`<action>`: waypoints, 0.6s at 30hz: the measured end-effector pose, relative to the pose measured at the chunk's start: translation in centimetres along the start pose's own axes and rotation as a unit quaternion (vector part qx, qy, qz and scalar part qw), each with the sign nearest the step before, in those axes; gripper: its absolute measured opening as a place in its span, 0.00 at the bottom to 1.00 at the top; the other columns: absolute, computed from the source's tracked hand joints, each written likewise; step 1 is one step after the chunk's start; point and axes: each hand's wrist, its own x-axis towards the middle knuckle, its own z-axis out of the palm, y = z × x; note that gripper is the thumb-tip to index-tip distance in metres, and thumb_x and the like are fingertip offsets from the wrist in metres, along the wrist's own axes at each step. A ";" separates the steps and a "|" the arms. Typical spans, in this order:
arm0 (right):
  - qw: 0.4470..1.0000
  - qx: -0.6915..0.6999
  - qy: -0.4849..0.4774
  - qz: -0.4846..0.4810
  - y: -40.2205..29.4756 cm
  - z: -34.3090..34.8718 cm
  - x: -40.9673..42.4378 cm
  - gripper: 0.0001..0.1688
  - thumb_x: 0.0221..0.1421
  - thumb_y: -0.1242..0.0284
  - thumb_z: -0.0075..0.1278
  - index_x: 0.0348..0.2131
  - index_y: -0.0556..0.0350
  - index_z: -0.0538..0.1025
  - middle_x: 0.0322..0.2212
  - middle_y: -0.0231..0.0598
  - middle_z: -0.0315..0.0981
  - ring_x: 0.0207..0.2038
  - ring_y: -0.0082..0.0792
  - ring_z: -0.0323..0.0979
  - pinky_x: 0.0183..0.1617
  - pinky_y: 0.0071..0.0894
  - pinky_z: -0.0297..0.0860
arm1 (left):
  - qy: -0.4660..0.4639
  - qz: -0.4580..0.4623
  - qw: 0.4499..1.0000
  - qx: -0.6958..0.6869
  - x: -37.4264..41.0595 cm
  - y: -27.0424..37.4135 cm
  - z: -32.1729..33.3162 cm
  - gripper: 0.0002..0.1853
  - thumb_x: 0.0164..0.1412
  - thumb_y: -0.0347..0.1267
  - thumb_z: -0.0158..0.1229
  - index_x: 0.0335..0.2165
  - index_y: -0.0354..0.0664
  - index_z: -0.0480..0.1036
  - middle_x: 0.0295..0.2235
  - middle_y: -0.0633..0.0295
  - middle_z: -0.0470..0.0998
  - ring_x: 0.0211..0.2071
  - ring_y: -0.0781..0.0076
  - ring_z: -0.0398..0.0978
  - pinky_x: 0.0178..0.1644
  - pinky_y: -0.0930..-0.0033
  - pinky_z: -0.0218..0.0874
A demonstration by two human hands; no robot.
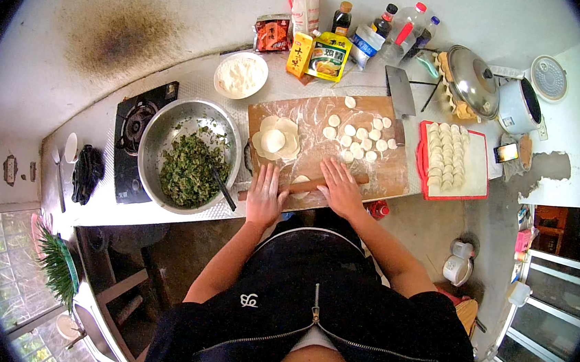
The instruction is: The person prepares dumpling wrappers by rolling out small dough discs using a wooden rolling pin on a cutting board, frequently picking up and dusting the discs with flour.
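Note:
Both of my hands press on a wooden rolling pin (309, 186) that lies across the front of a floured wooden board (322, 168). My left hand (267, 192) covers its left part, and my right hand (340, 185) rests near its right end with the fingers spread. Beneath the pin's middle is a small dough wrapper (300, 180). Several flat wrappers (275, 138) overlap in a ring with one on top at the board's left. Small dough pieces (362, 134) are scattered on the right half. Left of the board, a steel bowl (147, 142) holds green filling (191, 170) and black chopsticks (223, 188).
A red-rimmed tray (477, 169) with rows of dumplings stands at the right. A cleaver (401, 91) lies behind the board's right corner. A flour bowl (241, 75), seasoning packets (329, 55) and bottles line the back. A gas stove (137, 121) is beyond the steel bowl.

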 end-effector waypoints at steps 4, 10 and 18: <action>0.996 -0.059 0.036 0.051 0.0 0.4 3.2 0.44 0.67 0.54 0.48 0.69 0.64 0.58 0.71 0.51 0.50 0.74 0.50 0.45 0.77 0.53 0.45 | 0.031 -0.027 0.995 0.089 4.0 -0.7 -0.1 0.41 0.67 0.47 0.55 0.70 0.42 0.54 0.70 0.40 0.54 0.71 0.42 0.53 0.72 0.44 0.47; 0.998 0.028 0.023 0.045 -1.2 0.9 -1.4 0.47 0.62 0.56 0.54 0.69 0.63 0.58 0.72 0.52 0.49 0.74 0.51 0.47 0.76 0.53 0.45 | 0.008 -0.012 0.998 0.069 0.8 0.0 -0.3 0.42 0.65 0.48 0.57 0.69 0.40 0.56 0.71 0.44 0.55 0.72 0.42 0.51 0.73 0.45 0.44; 0.998 -0.024 0.053 0.023 0.2 0.6 2.0 0.48 0.62 0.53 0.55 0.68 0.66 0.59 0.71 0.51 0.52 0.73 0.49 0.51 0.76 0.52 0.48 | 0.020 -0.025 0.996 0.083 3.9 -0.8 0.1 0.39 0.67 0.46 0.54 0.70 0.44 0.56 0.71 0.44 0.53 0.72 0.42 0.51 0.72 0.45 0.46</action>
